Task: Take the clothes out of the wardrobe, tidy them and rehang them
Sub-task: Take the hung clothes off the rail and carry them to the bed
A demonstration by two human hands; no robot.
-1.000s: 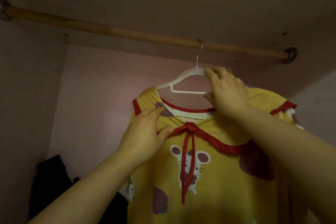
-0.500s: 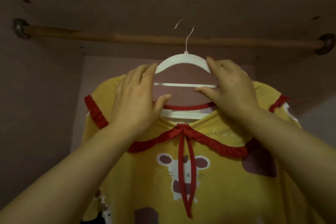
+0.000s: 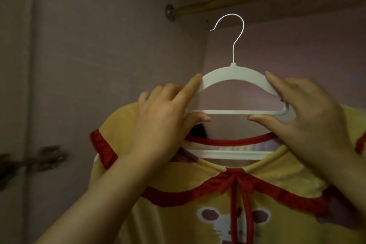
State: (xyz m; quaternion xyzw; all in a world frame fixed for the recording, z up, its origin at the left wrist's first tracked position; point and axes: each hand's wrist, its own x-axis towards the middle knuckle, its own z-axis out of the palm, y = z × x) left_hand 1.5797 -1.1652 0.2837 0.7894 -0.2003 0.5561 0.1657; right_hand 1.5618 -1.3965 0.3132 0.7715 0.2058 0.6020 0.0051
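Hanger [image 3: 233, 74] with yellow top [image 3: 170, 224] is held clear of rod [image 3: 198, 7], hook [image 3: 242, 25] just beneath it, opening leftward. Left hand [image 3: 164, 123] and right hand [image 3: 309, 117] pinch opposite shoulders, forefinger above, thumb under crossbar; long axis level, neither hand nearer.

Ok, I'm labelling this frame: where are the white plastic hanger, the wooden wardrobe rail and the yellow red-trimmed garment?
white plastic hanger [image 3: 233, 72]: head view, top of its arch.
wooden wardrobe rail [image 3: 194, 7]: head view, left end by the bracket.
yellow red-trimmed garment [image 3: 277, 176]: head view, collar right of the bow.
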